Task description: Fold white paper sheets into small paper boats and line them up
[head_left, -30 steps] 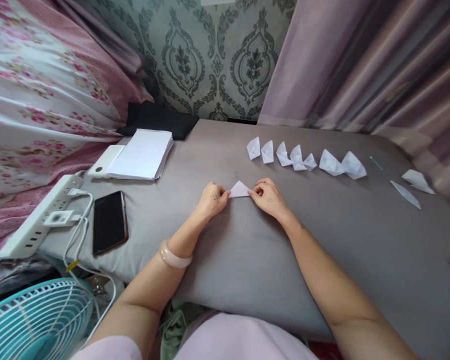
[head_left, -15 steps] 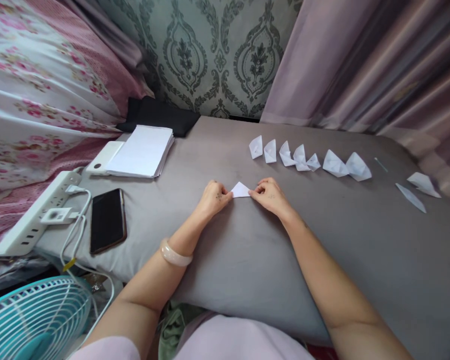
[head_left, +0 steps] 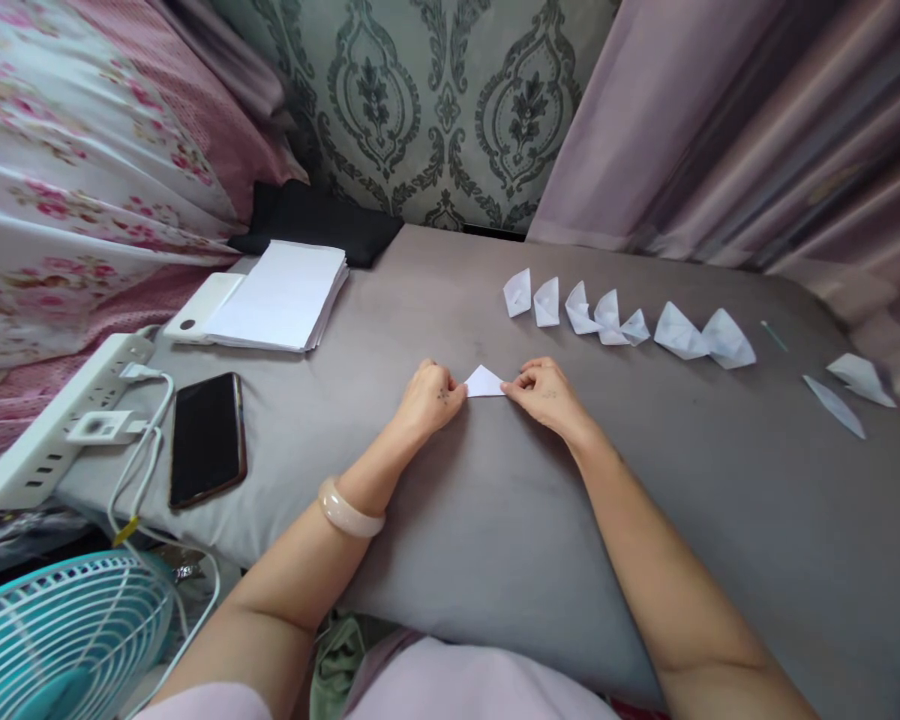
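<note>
A small white folded paper triangle (head_left: 484, 382) lies on the grey padded surface (head_left: 495, 500). My left hand (head_left: 429, 397) pinches its left corner with curled fingers. My right hand (head_left: 544, 395) pinches its right corner the same way. A pale bangle (head_left: 347, 511) sits on my left wrist. Beyond my hands, a row of several finished white paper shapes (head_left: 622, 318) stands on the surface.
A stack of white paper (head_left: 281, 297) lies at the back left beside a white power bank (head_left: 195, 308). A black phone (head_left: 207, 438), a power strip (head_left: 60, 425) with cables and a teal fan (head_left: 67, 640) are on the left. Two loose paper pieces (head_left: 847, 390) lie far right.
Both hands keep pinching the paper triangle, which looks slightly narrower now. The camera has shifted a little, moving the scene leftward and upward.
</note>
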`<state>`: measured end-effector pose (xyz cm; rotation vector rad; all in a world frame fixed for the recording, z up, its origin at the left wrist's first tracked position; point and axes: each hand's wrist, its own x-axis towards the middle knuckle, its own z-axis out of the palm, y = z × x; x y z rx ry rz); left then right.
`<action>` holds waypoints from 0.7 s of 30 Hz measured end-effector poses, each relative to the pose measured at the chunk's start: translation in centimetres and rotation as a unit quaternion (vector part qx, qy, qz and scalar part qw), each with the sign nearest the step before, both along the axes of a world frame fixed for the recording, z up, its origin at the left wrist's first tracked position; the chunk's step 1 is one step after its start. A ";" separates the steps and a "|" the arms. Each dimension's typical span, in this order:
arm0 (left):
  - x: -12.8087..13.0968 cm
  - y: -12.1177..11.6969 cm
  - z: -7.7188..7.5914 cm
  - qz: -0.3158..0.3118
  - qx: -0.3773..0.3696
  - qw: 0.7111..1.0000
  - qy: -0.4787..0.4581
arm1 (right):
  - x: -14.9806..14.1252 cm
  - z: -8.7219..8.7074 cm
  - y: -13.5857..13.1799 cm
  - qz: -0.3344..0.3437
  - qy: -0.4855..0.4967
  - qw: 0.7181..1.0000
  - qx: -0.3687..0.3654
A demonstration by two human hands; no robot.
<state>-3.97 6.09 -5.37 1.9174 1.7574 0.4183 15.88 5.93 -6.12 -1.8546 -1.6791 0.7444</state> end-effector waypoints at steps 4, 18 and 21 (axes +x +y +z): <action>0.1 -0.2 -0.3 -0.013 0.023 1.000 0.015 | -0.1 0.1 0.0 -0.003 -0.009 1.000 -0.007; 0.0 -1.2 0.4 -0.021 0.040 0.999 0.020 | -0.1 0.5 -0.5 -0.004 -0.029 0.999 0.022; -0.3 -1.1 -0.1 -0.034 0.064 0.997 0.007 | 0.0 0.4 -0.6 0.005 -0.035 0.999 0.030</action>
